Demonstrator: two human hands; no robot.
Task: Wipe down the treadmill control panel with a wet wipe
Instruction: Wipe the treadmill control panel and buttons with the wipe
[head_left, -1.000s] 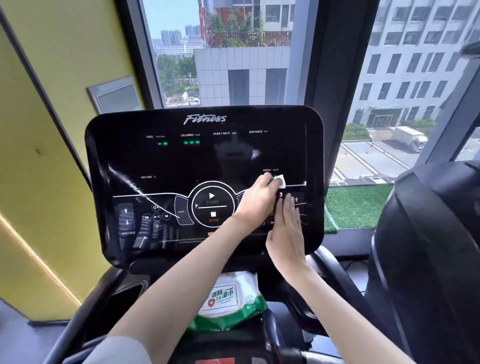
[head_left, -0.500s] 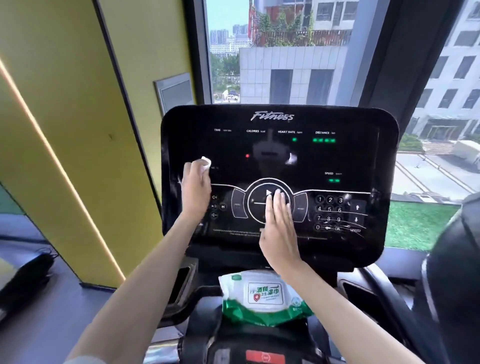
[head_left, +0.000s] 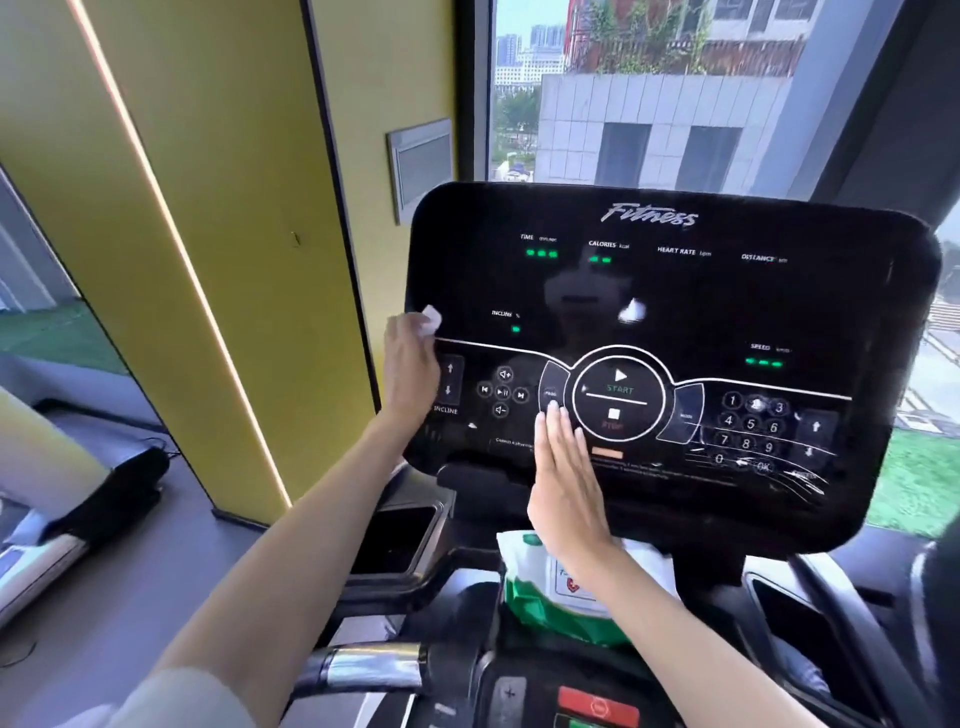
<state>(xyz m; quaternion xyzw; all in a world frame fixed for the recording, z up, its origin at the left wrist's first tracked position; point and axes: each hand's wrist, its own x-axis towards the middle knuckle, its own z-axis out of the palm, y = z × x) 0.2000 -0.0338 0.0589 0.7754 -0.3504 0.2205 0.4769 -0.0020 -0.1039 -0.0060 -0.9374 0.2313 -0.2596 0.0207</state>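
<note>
The black treadmill control panel (head_left: 675, 291) fills the middle right of the head view, its green readouts lit. My left hand (head_left: 410, 364) grips a small white wet wipe (head_left: 431, 318) against the panel's far left edge, just above the incline buttons. My right hand (head_left: 563, 483) lies flat with straight fingers on the panel's lower middle, its fingertips beside the round start/stop dial (head_left: 618, 397). Wet streaks show over the number keypad (head_left: 750, 431) at the lower right.
A green and white pack of wipes (head_left: 566, 597) sits on the console shelf below the panel, partly behind my right wrist. A yellow wall (head_left: 208, 208) stands at the left, windows behind. A red stop button (head_left: 597, 706) and a handlebar (head_left: 374, 667) lie near the bottom.
My left hand with the wipe has swept from the panel's right side across to its far left edge. My right hand has slid left from the keypad to beside the dial. The camera turned left.
</note>
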